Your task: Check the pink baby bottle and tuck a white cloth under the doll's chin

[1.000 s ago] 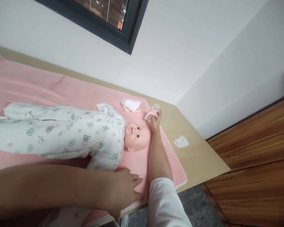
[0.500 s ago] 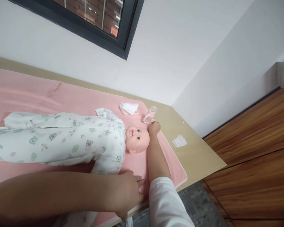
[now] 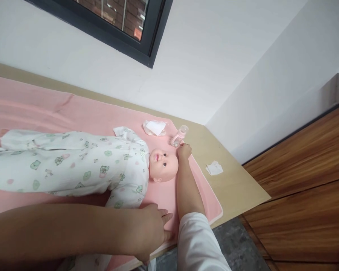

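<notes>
A baby doll (image 3: 164, 165) in a white onesie with green bear prints lies face up on a pink blanket (image 3: 87, 107). My left hand (image 3: 154, 229) rests on the blanket's near edge below the doll's shoulder, fingers stretched out and apart. Past the top of the doll's head reaches my right arm. My right hand (image 3: 184, 150) is curled at the blanket's far edge, right beside the base of a clear baby bottle (image 3: 180, 136) with pink trim; its fingertips are hidden, so what it grips cannot be made out. Near the bottle lies a packet of white wipes or tissues (image 3: 155, 128).
The blanket covers much of a light wooden table (image 3: 237, 184). A crumpled white tissue (image 3: 214, 168) lies on the bare wood at right. Behind are a white wall and a dark window frame (image 3: 147, 49); a brown wooden panel (image 3: 305, 180) stands at right.
The doll sits slightly higher and farther left in view, along with a small shift of the camera. Both hands stay in nearly the same places.
</notes>
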